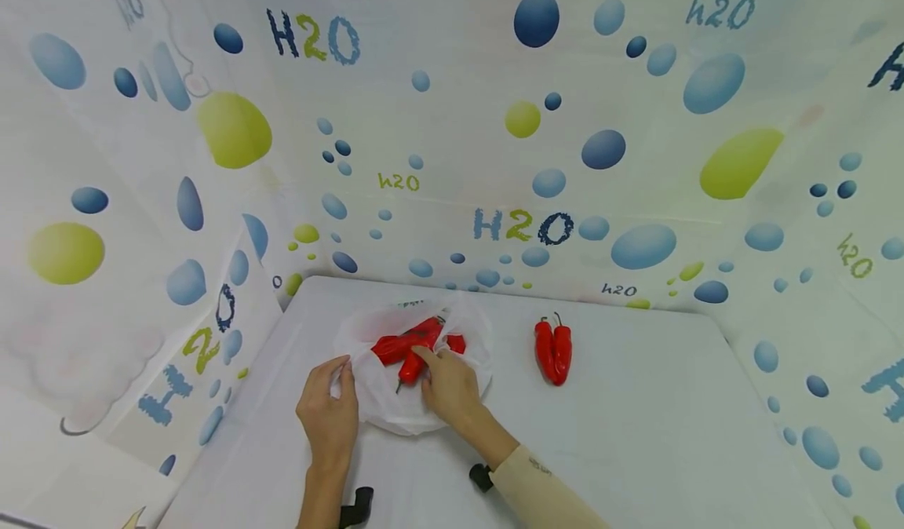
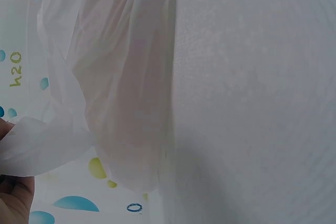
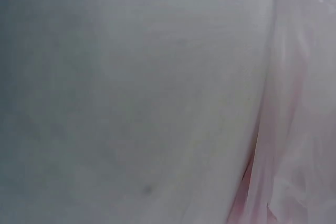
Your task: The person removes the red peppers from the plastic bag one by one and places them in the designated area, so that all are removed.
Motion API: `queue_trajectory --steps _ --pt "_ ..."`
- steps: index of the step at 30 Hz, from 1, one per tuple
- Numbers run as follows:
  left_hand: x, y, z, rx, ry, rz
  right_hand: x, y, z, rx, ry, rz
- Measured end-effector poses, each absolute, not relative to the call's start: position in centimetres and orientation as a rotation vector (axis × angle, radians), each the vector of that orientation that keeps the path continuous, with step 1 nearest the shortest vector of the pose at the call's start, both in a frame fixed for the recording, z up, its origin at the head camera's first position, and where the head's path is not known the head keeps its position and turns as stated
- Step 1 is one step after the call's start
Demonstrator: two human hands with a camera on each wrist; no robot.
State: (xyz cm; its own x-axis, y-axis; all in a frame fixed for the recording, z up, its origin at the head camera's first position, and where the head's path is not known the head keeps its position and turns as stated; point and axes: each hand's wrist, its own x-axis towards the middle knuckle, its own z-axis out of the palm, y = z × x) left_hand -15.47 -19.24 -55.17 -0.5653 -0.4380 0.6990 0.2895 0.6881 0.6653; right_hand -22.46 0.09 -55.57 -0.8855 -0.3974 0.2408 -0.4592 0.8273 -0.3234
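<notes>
A white plastic bag (image 1: 395, 415) lies with its mouth spread at the left of the table, several red peppers (image 1: 431, 331) inside. My left hand (image 1: 329, 411) pinches the bag's left rim between thumb and fingers; the left wrist view shows the film of the bag (image 2: 47, 145) between them. Over the bag's mouth, my right hand (image 1: 452, 388) holds a red pepper (image 1: 411, 369) between index finger and thumb, its stem pointing down and left. In the right wrist view only the bag's side (image 3: 294, 129) shows, with red behind the film; the hand is out of that frame.
Two red peppers (image 1: 553, 351) lie side by side on the white table (image 1: 636, 419), right of the bag. A patterned curtain (image 1: 452, 121) with blue and green spots hangs behind and at both sides. Dark wrist mounts (image 1: 481, 478) sit at the forearms.
</notes>
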Motion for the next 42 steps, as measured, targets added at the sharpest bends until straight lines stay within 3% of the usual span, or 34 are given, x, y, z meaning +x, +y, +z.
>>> queue_trajectory --steps 42 --pt "-15.3 -19.24 -55.07 0.124 -1.963 -0.977 -22.66 0.26 -55.69 0.658 -2.695 0.535"
